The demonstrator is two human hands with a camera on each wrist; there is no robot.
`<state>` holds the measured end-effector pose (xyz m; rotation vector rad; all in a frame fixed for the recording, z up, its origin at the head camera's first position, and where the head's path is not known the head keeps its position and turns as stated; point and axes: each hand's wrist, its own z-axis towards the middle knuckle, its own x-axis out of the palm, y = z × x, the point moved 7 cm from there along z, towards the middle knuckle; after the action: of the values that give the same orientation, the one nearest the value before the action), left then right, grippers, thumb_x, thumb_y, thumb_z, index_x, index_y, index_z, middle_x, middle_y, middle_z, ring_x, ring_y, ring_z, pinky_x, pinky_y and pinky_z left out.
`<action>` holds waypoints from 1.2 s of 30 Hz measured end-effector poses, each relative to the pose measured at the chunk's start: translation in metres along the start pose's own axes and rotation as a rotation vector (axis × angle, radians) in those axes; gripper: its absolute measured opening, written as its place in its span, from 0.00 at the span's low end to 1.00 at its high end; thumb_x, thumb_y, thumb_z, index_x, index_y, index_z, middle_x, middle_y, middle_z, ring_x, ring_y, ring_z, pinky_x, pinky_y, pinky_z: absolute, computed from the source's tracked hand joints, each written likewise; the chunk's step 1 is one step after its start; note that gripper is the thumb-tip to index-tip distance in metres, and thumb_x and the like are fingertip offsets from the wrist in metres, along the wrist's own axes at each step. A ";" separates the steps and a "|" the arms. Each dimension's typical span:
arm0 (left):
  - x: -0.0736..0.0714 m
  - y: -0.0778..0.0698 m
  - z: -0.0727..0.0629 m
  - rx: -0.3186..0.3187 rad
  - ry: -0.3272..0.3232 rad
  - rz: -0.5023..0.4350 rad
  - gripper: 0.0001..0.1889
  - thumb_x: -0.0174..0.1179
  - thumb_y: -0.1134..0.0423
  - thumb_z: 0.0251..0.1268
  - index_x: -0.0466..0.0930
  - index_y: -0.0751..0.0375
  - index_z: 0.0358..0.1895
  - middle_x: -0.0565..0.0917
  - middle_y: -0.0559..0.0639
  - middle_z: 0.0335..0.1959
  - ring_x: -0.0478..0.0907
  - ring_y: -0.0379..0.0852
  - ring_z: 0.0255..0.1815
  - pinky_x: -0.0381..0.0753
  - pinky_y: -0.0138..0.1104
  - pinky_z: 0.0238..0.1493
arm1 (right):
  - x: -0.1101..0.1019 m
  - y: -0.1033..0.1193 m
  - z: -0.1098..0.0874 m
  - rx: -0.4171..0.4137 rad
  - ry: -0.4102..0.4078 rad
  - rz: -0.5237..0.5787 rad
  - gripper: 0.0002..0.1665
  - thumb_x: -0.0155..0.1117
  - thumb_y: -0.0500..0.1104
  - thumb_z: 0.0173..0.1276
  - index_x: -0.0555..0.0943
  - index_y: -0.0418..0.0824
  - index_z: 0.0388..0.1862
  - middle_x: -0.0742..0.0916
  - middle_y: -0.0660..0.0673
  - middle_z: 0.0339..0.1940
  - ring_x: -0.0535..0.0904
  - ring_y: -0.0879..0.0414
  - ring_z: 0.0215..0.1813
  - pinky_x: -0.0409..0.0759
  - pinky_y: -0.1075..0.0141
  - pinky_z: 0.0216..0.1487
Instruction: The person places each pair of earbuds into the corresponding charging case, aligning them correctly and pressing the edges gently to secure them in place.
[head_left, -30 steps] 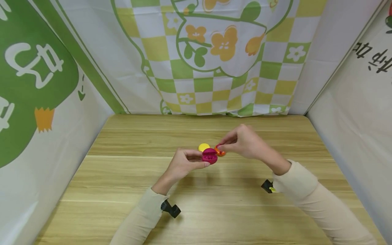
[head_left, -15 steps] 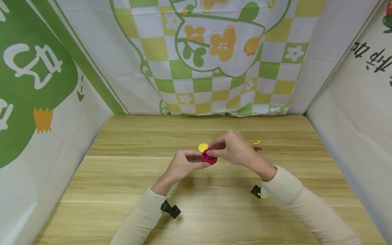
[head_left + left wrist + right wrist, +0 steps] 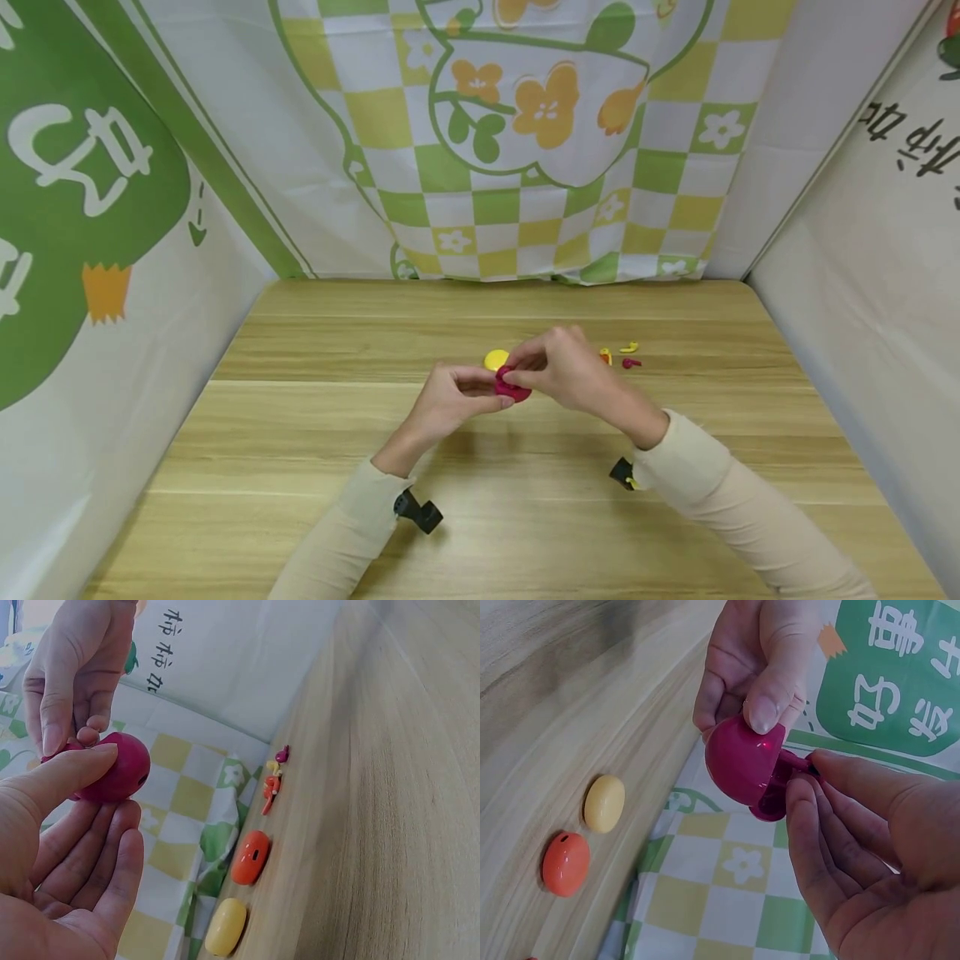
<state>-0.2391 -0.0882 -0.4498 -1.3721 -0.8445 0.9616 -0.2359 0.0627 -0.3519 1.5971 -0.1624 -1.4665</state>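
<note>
My left hand (image 3: pixel 448 404) holds a magenta earbud charging case (image 3: pixel 739 765) above the table, thumb on one side and fingers on the other. Its lid stands raised. With thumb and fingertips my right hand (image 3: pixel 573 371) pinches a magenta earbud (image 3: pixel 798 761) right at the case's opening, its stem reaching inside. The right fingers hide most of that earbud in the head view. Below and behind the hands, a closed yellow case (image 3: pixel 496 360) and an orange case (image 3: pixel 251 857) lie on the wooden table.
To the right of the cases lie loose earbuds: a magenta one (image 3: pixel 632 363), a yellow one (image 3: pixel 630 347) and orange ones (image 3: pixel 271 791), close together. A patterned cloth (image 3: pixel 555 208) hangs at the table's back edge. Printed panels stand at both sides.
My right hand has moved left from over the orange case to the magenta case, bringing the magenta earbud to its opening. Loose earbuds at the right have come into view. The left hand stays put.
</note>
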 end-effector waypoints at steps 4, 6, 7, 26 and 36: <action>-0.001 0.001 0.000 -0.004 -0.004 -0.008 0.15 0.76 0.69 0.63 0.90 0.68 0.52 0.92 0.60 0.50 0.92 0.47 0.48 0.92 0.36 0.51 | 0.002 0.001 0.000 -0.013 0.002 -0.009 0.02 0.77 0.38 0.68 0.93 0.41 0.39 0.95 0.49 0.34 0.90 0.64 0.34 0.89 0.72 0.35; -0.001 0.001 0.000 -0.003 -0.006 -0.009 0.15 0.75 0.69 0.63 0.90 0.68 0.53 0.92 0.60 0.50 0.92 0.47 0.48 0.92 0.36 0.51 | 0.004 0.002 0.000 -0.018 0.004 -0.020 0.02 0.77 0.38 0.68 0.93 0.41 0.39 0.95 0.48 0.34 0.90 0.63 0.34 0.89 0.72 0.36; -0.001 0.001 0.000 -0.001 -0.007 -0.008 0.15 0.75 0.69 0.63 0.90 0.68 0.53 0.92 0.60 0.50 0.92 0.46 0.48 0.92 0.36 0.51 | 0.004 0.002 0.000 -0.021 0.001 -0.026 0.03 0.77 0.38 0.68 0.93 0.40 0.39 0.95 0.48 0.34 0.90 0.63 0.34 0.89 0.72 0.36; -0.003 0.002 0.001 -0.002 -0.023 -0.013 0.15 0.75 0.71 0.62 0.90 0.69 0.52 0.92 0.63 0.50 0.92 0.43 0.46 0.92 0.36 0.50 | 0.011 0.008 -0.006 -0.093 -0.059 -0.113 0.04 0.76 0.35 0.69 0.93 0.38 0.41 0.95 0.45 0.37 0.90 0.62 0.36 0.89 0.74 0.36; -0.004 0.004 0.001 0.014 -0.013 -0.007 0.15 0.74 0.71 0.64 0.90 0.69 0.53 0.92 0.64 0.50 0.91 0.43 0.47 0.92 0.36 0.51 | 0.013 0.012 -0.009 -0.150 -0.092 -0.169 0.07 0.76 0.34 0.68 0.93 0.36 0.44 0.95 0.42 0.39 0.92 0.58 0.38 0.89 0.74 0.38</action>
<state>-0.2419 -0.0917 -0.4532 -1.3514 -0.8510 0.9704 -0.2189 0.0521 -0.3544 1.4516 0.0310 -1.6430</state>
